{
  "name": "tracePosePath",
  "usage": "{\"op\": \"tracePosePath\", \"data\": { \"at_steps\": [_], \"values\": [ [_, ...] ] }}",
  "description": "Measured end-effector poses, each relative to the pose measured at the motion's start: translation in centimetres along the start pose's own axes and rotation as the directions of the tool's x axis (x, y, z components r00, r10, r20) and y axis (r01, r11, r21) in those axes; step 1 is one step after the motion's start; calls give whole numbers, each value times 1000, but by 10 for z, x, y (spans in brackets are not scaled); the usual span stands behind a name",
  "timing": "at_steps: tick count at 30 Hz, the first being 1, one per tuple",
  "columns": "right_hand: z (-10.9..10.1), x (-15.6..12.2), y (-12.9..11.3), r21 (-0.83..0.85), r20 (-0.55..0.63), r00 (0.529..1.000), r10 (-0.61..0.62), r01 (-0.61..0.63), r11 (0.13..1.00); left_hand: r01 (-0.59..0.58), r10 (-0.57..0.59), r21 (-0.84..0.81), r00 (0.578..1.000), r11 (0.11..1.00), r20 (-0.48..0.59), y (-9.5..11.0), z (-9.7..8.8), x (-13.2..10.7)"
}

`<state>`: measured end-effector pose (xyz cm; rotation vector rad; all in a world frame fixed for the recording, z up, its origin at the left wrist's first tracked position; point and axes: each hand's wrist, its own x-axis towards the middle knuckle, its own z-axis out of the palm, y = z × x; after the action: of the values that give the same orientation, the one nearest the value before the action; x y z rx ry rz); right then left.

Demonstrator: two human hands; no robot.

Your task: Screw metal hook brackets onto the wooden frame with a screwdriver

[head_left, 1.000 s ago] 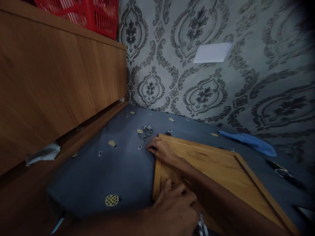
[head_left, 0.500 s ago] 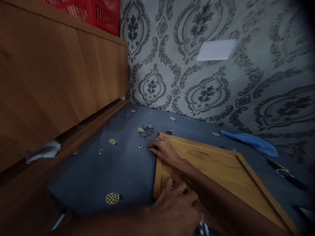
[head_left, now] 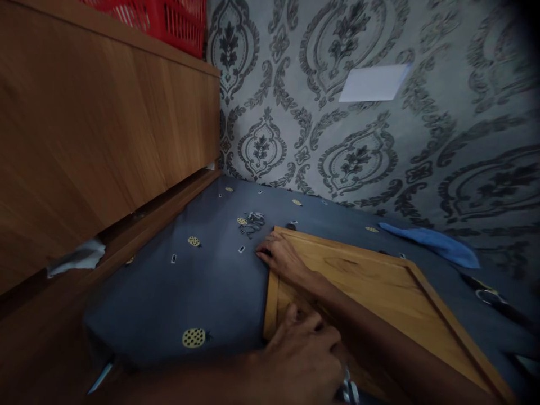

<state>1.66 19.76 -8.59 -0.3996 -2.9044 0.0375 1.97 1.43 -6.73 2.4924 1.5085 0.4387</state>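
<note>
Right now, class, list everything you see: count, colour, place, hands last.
Wooden panel: one, yellowish, centre
Covering: one, dark blue, beneath panel
Heap: one, grey, left of panel
Cloth: one, blue, near wall
Tool: one, black, right
Sheet: one, white, on wall
Wall: one, grey, behind
Cabinet: one, brown, left
Basket: one, red, on cabinet
Scrap: one, whitish, below cabinet
Strip: one, blue, lower left
Metal object: one, silver, bottom
Left hand: one, bare, over panel
Right hand: one, bare, panel corner

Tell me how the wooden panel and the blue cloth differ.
The wooden panel is broad, the blue cloth narrow. The panel has straight, framed edges, while the cloth lies limp. The right hand touches the panel; no hand touches the cloth. Both lie on the dark blue cover.
</note>
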Motion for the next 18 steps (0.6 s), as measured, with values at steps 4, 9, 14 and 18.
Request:
{"op": "tracePosePath", "data": {
  "at_steps": [4,9,14,18],
  "values": [
    [-5,2,0,-44,24,999,-39,40,998,-8,8,6,1000,1000,3,0,-2,-1],
    [-15,10,4,-82,92,991,-97,104,991,-29,28,-30,999,999,-15,-1,-2,0],
    [-20,15,7,-96,161,980,-114,130,987,-37,37,9,999,999,-13,-1,-3,0],
    [-17,15,3,-105,159,983,-92,110,988,-30,30,9,999,1000,-29,-1,-5,-1]
  ]
}}
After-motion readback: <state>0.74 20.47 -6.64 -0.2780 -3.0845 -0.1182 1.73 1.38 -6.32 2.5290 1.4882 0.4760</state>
